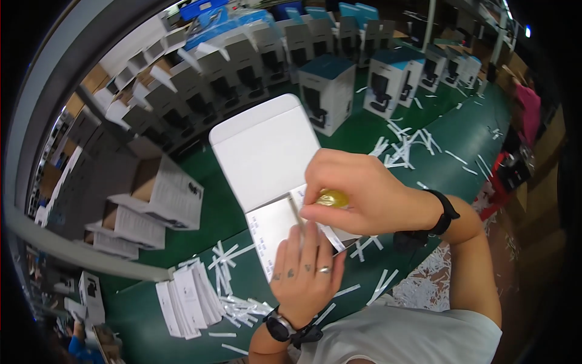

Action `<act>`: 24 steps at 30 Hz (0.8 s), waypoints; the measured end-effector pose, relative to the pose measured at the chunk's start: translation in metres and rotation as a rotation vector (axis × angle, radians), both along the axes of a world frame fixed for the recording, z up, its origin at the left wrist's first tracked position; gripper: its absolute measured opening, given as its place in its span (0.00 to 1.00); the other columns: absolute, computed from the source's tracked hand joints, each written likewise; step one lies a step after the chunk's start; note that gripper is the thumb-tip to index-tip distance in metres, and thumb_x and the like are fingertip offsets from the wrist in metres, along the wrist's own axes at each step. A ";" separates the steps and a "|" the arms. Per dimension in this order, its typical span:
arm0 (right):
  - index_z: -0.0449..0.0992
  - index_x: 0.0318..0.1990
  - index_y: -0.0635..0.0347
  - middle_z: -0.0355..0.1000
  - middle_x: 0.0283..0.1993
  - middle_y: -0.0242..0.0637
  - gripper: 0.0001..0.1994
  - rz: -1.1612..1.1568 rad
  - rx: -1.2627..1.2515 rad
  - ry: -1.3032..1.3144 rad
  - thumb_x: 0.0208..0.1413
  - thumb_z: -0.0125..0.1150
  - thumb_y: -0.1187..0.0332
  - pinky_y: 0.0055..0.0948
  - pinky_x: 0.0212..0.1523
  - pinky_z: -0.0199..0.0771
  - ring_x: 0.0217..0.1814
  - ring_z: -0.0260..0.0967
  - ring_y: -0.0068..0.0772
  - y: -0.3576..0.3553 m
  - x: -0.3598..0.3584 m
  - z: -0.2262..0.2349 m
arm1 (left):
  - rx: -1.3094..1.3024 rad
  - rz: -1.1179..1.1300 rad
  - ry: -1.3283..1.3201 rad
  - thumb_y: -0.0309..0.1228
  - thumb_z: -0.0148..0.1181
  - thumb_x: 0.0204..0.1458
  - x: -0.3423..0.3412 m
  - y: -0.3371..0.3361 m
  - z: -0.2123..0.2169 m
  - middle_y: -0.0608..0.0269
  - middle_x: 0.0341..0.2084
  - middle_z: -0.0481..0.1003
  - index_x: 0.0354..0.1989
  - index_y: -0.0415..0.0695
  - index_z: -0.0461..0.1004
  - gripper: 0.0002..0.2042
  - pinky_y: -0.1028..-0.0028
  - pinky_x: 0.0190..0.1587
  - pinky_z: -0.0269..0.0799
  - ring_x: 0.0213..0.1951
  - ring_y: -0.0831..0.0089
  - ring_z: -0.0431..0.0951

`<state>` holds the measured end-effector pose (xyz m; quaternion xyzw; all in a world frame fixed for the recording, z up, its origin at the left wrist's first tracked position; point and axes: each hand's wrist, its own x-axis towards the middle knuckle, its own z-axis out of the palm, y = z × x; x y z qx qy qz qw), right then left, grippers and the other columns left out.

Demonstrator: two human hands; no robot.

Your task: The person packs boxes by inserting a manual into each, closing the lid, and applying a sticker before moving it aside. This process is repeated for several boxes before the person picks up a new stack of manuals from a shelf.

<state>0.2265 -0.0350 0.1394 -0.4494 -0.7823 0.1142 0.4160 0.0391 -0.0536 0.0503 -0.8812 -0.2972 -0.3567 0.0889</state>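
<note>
Left hand (pixel 305 271): flat, fingers spread, pressing the white carton (pixel 267 164)'s open end.
Right hand (pixel 354 193): above left, pinched round a small yellow object (pixel 332 198).
Leaflet stack (pixel 188 298): left of wrist.

Green work table (pixel 461 139) fills the middle, running from 6 o'clock up toward 1 o'clock. White paper strips (pixel 403 145) litter it at centre-right; more strips (pixel 424 288) cover the floor at 4 o'clock. Rows of grey-and-white cartons (pixel 200 85), some with flaps open, crowd the far edge from 10 to 12 o'clock. Blue-topped cartons (pixel 327 91) stand at 12 to 1 o'clock. Pale rail (pixel 60 242) at 8 o'clock. Bright overhead light at 1 o'clock.
</note>
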 end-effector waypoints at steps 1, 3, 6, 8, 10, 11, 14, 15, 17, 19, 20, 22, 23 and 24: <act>0.75 0.31 0.59 0.71 0.35 0.37 0.07 0.021 -0.005 -0.087 0.51 0.67 0.68 0.33 0.33 0.73 0.34 0.73 0.41 0.007 -0.012 -0.001 | 0.019 -0.001 -0.008 0.41 0.66 0.50 -0.002 -0.001 0.000 0.54 0.48 0.77 0.50 0.43 0.78 0.21 0.59 0.54 0.70 0.49 0.56 0.77; 0.75 0.32 0.58 0.71 0.36 0.37 0.07 0.044 -0.080 -0.188 0.52 0.66 0.67 0.34 0.33 0.73 0.33 0.73 0.42 0.027 -0.027 -0.011 | 0.000 0.007 -0.011 0.41 0.67 0.48 -0.001 0.000 -0.005 0.55 0.47 0.77 0.49 0.45 0.79 0.21 0.59 0.53 0.70 0.48 0.56 0.77; 0.74 0.32 0.57 0.71 0.37 0.38 0.09 0.073 -0.198 -0.335 0.54 0.63 0.62 0.36 0.34 0.74 0.34 0.74 0.44 0.042 -0.048 -0.017 | -0.012 0.025 -0.017 0.41 0.68 0.47 -0.002 -0.001 -0.008 0.57 0.45 0.77 0.49 0.47 0.80 0.21 0.59 0.52 0.71 0.44 0.57 0.78; 0.75 0.30 0.57 0.72 0.33 0.39 0.11 0.035 -0.203 -0.357 0.50 0.65 0.60 0.39 0.33 0.74 0.34 0.74 0.45 0.043 -0.058 -0.016 | 0.021 -0.007 -0.057 0.41 0.69 0.46 -0.002 -0.001 -0.009 0.58 0.45 0.77 0.49 0.47 0.80 0.21 0.60 0.51 0.72 0.45 0.58 0.78; 0.75 0.30 0.58 0.72 0.34 0.40 0.12 0.084 -0.226 -0.343 0.49 0.67 0.59 0.39 0.33 0.75 0.34 0.74 0.45 0.048 -0.064 -0.017 | 0.031 -0.013 -0.055 0.41 0.69 0.46 -0.003 -0.001 -0.006 0.59 0.45 0.77 0.49 0.47 0.80 0.21 0.61 0.49 0.73 0.44 0.57 0.78; 0.75 0.30 0.58 0.73 0.34 0.40 0.13 0.123 -0.247 -0.328 0.48 0.68 0.58 0.39 0.34 0.75 0.34 0.74 0.46 0.050 -0.066 -0.016 | 0.028 0.014 -0.051 0.41 0.69 0.46 -0.003 -0.002 -0.008 0.59 0.45 0.77 0.49 0.47 0.80 0.21 0.61 0.50 0.73 0.45 0.57 0.78; 0.75 0.35 0.59 0.72 0.35 0.37 0.12 0.277 -0.352 -0.093 0.50 0.70 0.62 0.31 0.35 0.74 0.33 0.73 0.36 0.047 -0.071 -0.009 | 0.013 0.045 -0.051 0.41 0.68 0.47 -0.004 -0.005 -0.014 0.58 0.47 0.77 0.50 0.47 0.79 0.21 0.61 0.51 0.72 0.47 0.57 0.78; 0.75 0.38 0.59 0.72 0.36 0.35 0.13 0.272 -0.218 0.017 0.48 0.72 0.65 0.28 0.36 0.73 0.35 0.72 0.31 0.045 -0.065 -0.003 | -0.009 0.046 -0.055 0.41 0.68 0.48 -0.004 -0.005 -0.015 0.57 0.49 0.77 0.51 0.47 0.79 0.22 0.61 0.52 0.72 0.49 0.56 0.78; 0.74 0.43 0.59 0.72 0.37 0.33 0.17 0.150 0.023 0.236 0.45 0.74 0.70 0.24 0.38 0.73 0.38 0.71 0.25 0.045 -0.038 0.010 | 0.007 0.060 -0.040 0.41 0.68 0.48 -0.007 0.002 -0.010 0.56 0.51 0.76 0.52 0.47 0.78 0.22 0.61 0.52 0.72 0.50 0.56 0.77; 0.73 0.48 0.60 0.73 0.39 0.34 0.24 -0.252 0.097 0.234 0.43 0.75 0.69 0.23 0.41 0.73 0.41 0.72 0.25 0.037 0.016 0.019 | 0.011 0.014 -0.038 0.40 0.66 0.50 -0.005 -0.001 -0.006 0.55 0.54 0.75 0.55 0.46 0.76 0.23 0.61 0.54 0.71 0.53 0.55 0.76; 0.72 0.51 0.60 0.75 0.41 0.36 0.28 -0.478 0.056 0.143 0.42 0.76 0.65 0.24 0.43 0.74 0.43 0.73 0.27 0.042 0.039 0.017 | 0.014 0.031 -0.034 0.40 0.66 0.50 -0.009 -0.001 -0.005 0.55 0.54 0.75 0.55 0.46 0.76 0.23 0.61 0.54 0.71 0.53 0.55 0.76; 0.71 0.56 0.60 0.77 0.46 0.41 0.36 -0.758 -0.187 -0.556 0.40 0.77 0.54 0.27 0.45 0.74 0.47 0.75 0.31 0.044 0.088 -0.007 | -0.039 -0.037 -0.033 0.38 0.67 0.49 -0.005 -0.002 0.002 0.55 0.54 0.75 0.55 0.46 0.76 0.23 0.61 0.54 0.71 0.53 0.55 0.76; 0.71 0.57 0.62 0.77 0.47 0.42 0.39 -0.649 -0.351 -0.666 0.38 0.76 0.49 0.29 0.46 0.75 0.49 0.76 0.34 0.053 0.102 -0.019 | -0.064 -0.039 0.024 0.36 0.67 0.48 -0.006 -0.002 0.010 0.55 0.54 0.74 0.56 0.45 0.75 0.25 0.61 0.54 0.71 0.53 0.55 0.76; 0.71 0.58 0.63 0.78 0.49 0.43 0.43 -0.536 -0.514 -0.768 0.37 0.76 0.45 0.31 0.48 0.75 0.51 0.76 0.36 0.060 0.115 -0.030 | -0.077 -0.046 0.054 0.36 0.68 0.47 -0.010 0.000 0.016 0.55 0.55 0.74 0.56 0.46 0.75 0.25 0.62 0.53 0.72 0.52 0.54 0.76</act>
